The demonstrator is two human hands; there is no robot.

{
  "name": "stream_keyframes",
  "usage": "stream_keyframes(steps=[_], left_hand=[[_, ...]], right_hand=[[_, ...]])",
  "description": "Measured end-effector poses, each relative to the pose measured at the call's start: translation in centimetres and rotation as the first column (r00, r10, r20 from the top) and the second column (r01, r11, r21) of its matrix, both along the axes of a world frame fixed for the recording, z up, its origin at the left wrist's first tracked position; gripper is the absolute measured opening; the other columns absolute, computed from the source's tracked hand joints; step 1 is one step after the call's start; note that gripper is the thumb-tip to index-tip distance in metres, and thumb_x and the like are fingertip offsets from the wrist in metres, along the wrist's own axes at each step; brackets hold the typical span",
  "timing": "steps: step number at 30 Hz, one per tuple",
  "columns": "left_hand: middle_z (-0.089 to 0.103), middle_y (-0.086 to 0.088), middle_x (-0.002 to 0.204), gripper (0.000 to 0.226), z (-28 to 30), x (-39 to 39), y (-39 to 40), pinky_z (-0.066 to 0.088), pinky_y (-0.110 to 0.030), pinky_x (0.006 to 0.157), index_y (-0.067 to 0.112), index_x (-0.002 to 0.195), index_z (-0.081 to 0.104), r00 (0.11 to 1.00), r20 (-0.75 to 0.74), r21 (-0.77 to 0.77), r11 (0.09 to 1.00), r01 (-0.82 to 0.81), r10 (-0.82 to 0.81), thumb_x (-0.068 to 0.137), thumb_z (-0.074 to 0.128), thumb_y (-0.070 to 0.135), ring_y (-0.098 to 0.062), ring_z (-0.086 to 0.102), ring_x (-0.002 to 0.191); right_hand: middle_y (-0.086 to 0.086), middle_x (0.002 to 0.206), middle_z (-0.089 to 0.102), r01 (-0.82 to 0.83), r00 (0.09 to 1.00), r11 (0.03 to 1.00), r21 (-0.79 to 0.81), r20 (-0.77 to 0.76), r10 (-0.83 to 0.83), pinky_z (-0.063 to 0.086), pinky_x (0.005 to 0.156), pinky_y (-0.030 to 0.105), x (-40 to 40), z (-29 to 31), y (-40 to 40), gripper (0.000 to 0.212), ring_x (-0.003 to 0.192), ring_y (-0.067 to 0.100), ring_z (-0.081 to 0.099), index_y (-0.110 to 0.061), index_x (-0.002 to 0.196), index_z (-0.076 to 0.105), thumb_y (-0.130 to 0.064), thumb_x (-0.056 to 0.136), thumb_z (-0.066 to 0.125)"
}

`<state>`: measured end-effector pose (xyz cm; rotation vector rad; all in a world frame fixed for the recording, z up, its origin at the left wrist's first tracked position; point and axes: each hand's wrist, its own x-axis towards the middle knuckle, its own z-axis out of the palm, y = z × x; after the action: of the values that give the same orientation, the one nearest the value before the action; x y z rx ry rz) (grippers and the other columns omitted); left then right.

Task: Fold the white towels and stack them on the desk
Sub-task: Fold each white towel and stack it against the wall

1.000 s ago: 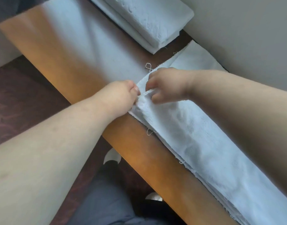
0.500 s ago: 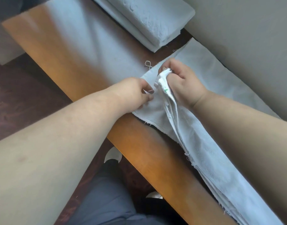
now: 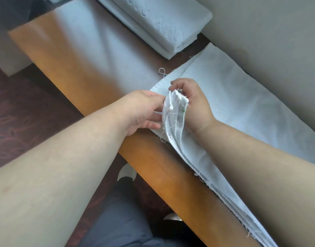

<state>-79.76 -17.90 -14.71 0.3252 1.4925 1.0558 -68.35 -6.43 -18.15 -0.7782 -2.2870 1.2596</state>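
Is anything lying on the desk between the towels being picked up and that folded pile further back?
Nothing visible does. Between the towel corners gripped by the right hand and the folded stack there is only bare desk, apart from a loose thread loop.

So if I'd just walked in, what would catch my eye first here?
Probably the two bare hands at the middle: the right hand grips the lifted corner of several white towel layers, while the left hand touches their edge. Next, the folded towel stack at the desk's far end, by the wall.
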Motion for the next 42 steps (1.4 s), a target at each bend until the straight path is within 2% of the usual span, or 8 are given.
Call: stream_keyframes(steps=[8,12,16,19,23,30,37,42], left_hand=[[0.070,-0.006,0.091,0.019,-0.9,-1.6,-0.4,0.056,-0.027,0.063,0.015,0.099,0.070,0.993,-0.109,-0.088,0.996,0.024,-0.033,0.087,0.062,0.026,-0.018,0.069,0.081],[0.074,-0.006,0.100,0.018,-0.8,-2.5,-0.3,0.055,-0.037,0.088,0.023,0.104,0.071,0.959,-0.250,-0.070,0.991,0.115,-0.129,0.091,0.059,0.020,-0.022,0.069,0.095],[0.069,0.007,0.089,0.016,-0.8,-2.7,0.5,0.046,-0.023,0.061,0.029,0.096,0.066,0.655,-0.688,-0.262,0.949,0.177,-0.312,0.086,0.054,0.035,-0.012,0.064,0.076],[0.063,0.009,0.100,0.043,-1.3,-1.8,1.3,0.049,-0.031,0.072,0.027,0.107,0.061,0.506,-0.767,-0.329,0.919,0.217,-0.394,0.084,0.051,0.062,-0.018,0.062,0.095],[0.052,0.005,0.075,0.037,-2.4,-2.1,2.2,0.031,-0.029,0.051,0.023,0.078,0.048,0.360,-0.825,-0.356,0.895,0.268,-0.436,0.090,0.051,0.058,-0.016,0.053,0.071],[0.051,0.000,0.072,0.032,-3.1,-3.8,3.0,0.026,-0.031,0.048,0.023,0.077,0.033,0.326,-0.808,-0.433,0.870,0.237,-0.491,0.099,0.038,0.046,-0.016,0.048,0.063],[0.053,0.001,0.081,0.028,-2.4,-5.1,5.2,0.034,-0.029,0.053,0.019,0.091,0.050,0.267,-0.684,-0.608,0.733,0.305,-0.679,0.090,0.044,0.046,-0.019,0.055,0.072],[0.059,0.001,0.079,0.055,-1.8,-4.3,9.4,0.034,-0.028,0.055,0.019,0.090,0.057,0.317,-0.758,-0.499,0.820,0.279,-0.570,0.083,0.046,0.072,-0.019,0.056,0.073]], right_hand=[[-0.023,0.110,0.045,0.121,0.966,0.959,0.258,0.192,-0.174,0.028,0.097,0.025,-2.3,-1.1,-2.8,0.027,0.103,-0.001,0.035,-0.040,0.101,0.050,-0.032,0.078,0.062],[-0.024,0.114,0.049,0.145,0.987,0.988,-0.059,0.073,-0.141,0.037,0.098,0.014,-1.6,-0.2,-2.1,0.032,0.110,-0.005,0.049,-0.043,0.106,0.047,-0.015,0.093,0.050],[-0.011,0.127,0.055,0.243,0.954,0.963,0.113,0.150,-0.258,0.037,0.106,0.021,0.0,0.6,0.5,0.036,0.119,0.001,0.048,-0.034,0.117,0.055,-0.009,0.093,0.042],[-0.006,0.142,0.048,0.000,0.866,0.911,0.412,0.456,-0.206,0.026,0.114,0.036,0.5,-0.4,1.6,0.037,0.134,0.017,0.038,-0.026,0.132,0.056,-0.025,0.096,0.047],[-0.006,0.127,0.058,0.141,0.920,0.921,0.362,0.296,-0.257,0.034,0.105,0.035,0.0,-0.3,3.7,0.040,0.122,0.019,0.045,-0.025,0.118,0.065,-0.008,0.089,0.043],[-0.005,0.163,0.017,0.135,0.641,0.899,0.417,0.655,-0.400,0.004,0.120,0.049,0.0,-1.7,12.6,0.062,0.149,0.018,0.010,-0.032,0.152,0.025,-0.055,0.095,0.032],[0.001,0.164,0.011,0.186,0.606,0.879,0.439,0.653,-0.454,0.006,0.118,0.049,-0.2,-2.3,13.4,0.086,0.150,0.023,0.005,-0.036,0.152,0.021,-0.077,0.076,0.028],[0.002,0.164,0.013,0.158,0.639,0.878,0.451,0.632,-0.439,0.008,0.117,0.050,-1.5,-2.3,13.5,0.080,0.150,0.022,0.008,-0.034,0.153,0.022,-0.069,0.082,0.032]])
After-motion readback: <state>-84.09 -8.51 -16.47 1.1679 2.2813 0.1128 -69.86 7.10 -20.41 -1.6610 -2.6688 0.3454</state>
